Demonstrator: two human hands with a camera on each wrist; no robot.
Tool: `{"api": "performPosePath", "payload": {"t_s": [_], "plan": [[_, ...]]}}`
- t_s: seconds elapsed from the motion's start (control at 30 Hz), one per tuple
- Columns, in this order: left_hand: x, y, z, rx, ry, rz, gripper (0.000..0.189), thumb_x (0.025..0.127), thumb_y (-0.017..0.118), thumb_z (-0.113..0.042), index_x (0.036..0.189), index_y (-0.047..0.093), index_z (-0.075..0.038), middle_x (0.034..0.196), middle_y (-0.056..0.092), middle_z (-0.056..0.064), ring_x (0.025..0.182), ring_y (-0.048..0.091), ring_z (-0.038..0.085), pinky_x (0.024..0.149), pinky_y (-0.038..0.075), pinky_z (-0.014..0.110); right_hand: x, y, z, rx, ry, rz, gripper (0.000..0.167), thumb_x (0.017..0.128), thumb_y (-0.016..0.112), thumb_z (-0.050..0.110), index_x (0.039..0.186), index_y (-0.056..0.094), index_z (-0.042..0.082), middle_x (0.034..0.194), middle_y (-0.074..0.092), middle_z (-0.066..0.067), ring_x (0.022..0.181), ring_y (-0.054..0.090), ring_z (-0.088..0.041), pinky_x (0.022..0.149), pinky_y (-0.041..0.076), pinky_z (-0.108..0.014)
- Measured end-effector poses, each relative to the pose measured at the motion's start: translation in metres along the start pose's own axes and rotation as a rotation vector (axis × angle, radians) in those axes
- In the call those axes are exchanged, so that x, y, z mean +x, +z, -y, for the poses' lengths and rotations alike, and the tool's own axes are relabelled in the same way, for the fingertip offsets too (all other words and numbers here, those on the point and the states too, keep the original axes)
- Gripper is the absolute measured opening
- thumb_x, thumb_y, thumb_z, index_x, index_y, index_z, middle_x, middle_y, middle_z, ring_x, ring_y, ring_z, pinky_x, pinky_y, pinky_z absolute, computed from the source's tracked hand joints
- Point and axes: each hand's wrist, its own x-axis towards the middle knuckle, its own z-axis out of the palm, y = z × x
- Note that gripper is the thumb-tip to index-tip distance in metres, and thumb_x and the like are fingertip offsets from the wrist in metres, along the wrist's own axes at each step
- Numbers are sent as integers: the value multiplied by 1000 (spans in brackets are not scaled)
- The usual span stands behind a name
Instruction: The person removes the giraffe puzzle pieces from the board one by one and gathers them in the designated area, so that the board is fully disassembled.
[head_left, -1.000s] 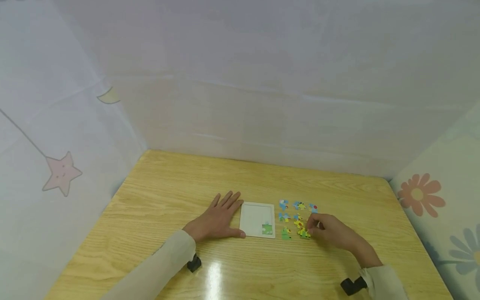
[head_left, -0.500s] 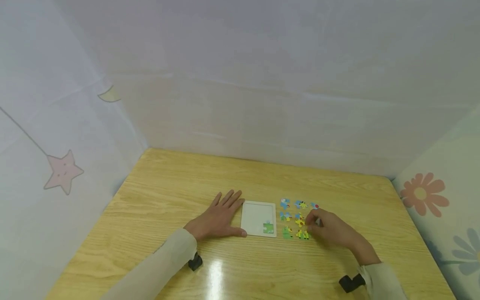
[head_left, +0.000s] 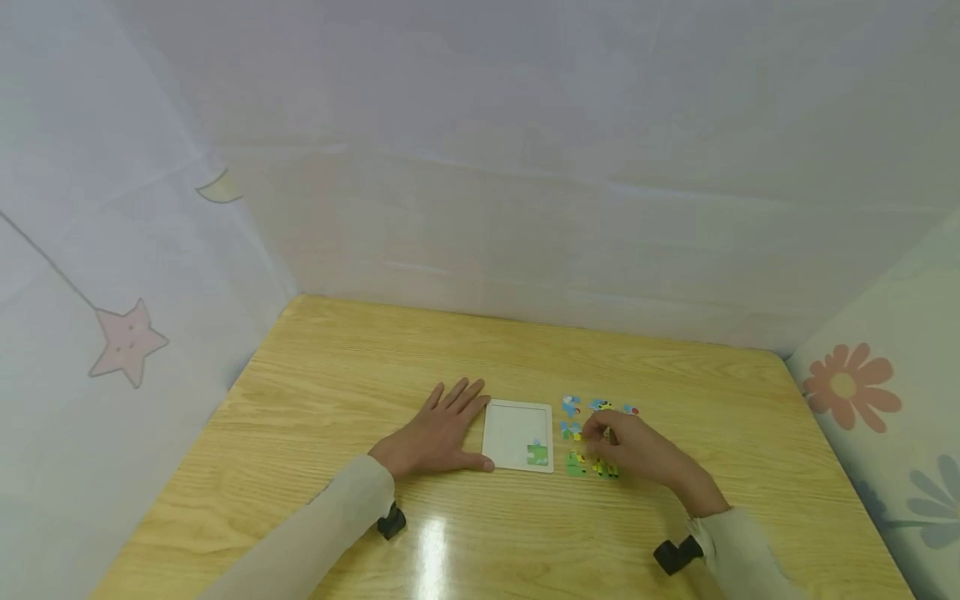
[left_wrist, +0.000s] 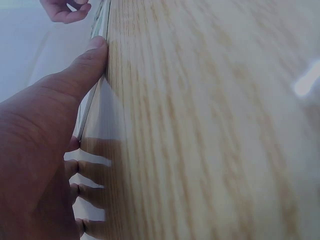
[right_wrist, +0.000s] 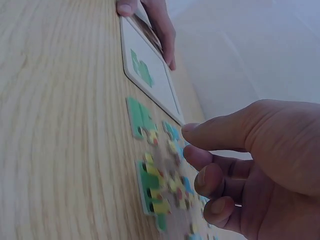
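Note:
My left hand lies with fingers spread on the table, its thumb and fingertips at the left edge of a white square puzzle tray. One green puzzle piece sits in the tray's lower right corner. Over the loose pieces to the right of the tray hovers my right hand, fingers loosely bent, with a gap between thumb and index finger and nothing seen there. Below it lie a green piece and a green-and-yellow piece. The hand hides some middle pieces in the head view.
More loose pieces lie beyond the right hand, among them a blue-and-white piece and a blue piece with a red spot. The wooden table meets pale printed curtains at its back and sides.
My right hand has moved left from the right side of the loose pieces to above the middle ones. The left hand stays at the tray's edge.

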Motion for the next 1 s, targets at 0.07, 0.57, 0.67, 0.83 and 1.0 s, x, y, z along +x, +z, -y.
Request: {"api": "performPosePath", "payload": {"t_s": [0.07,0.57,0.67,0.83,1.0], "plan": [[0,0,0,-2,2,-2,109,92,61,-80,171,26,-13,182,9,10,170,8,37,135,9,66,4,5,4,21,-4,15,18,109,61,15,121,67,3,109,70,-9,81,56,-9,70,52,-23],[0,-1,-2,-18,-18,9,110,91,63,-80,171,25,-13,182,9,9,170,7,34,136,8,64,43,36,27,-43,-19,77,26,104,68,14,127,67,2,95,64,-1,79,52,-9,70,48,-23],[-1,-1,-2,-23,-21,10,111,90,63,-80,171,25,-13,182,9,8,170,7,34,136,8,64,48,39,29,-49,-12,91,26,103,70,15,127,67,3,95,63,-1,79,53,-10,70,48,-24],[0,1,-1,-25,-18,4,111,90,63,-80,171,26,-13,182,9,9,170,7,34,136,8,64,51,40,35,-70,16,93,20,102,71,14,119,68,4,92,62,0,79,52,-11,69,47,-24],[0,1,-1,-28,-14,5,110,90,63,-80,171,26,-14,182,9,9,170,8,35,136,8,64,51,40,39,-87,27,88,21,100,75,15,115,67,4,89,62,0,77,52,-11,67,47,-24]]}}
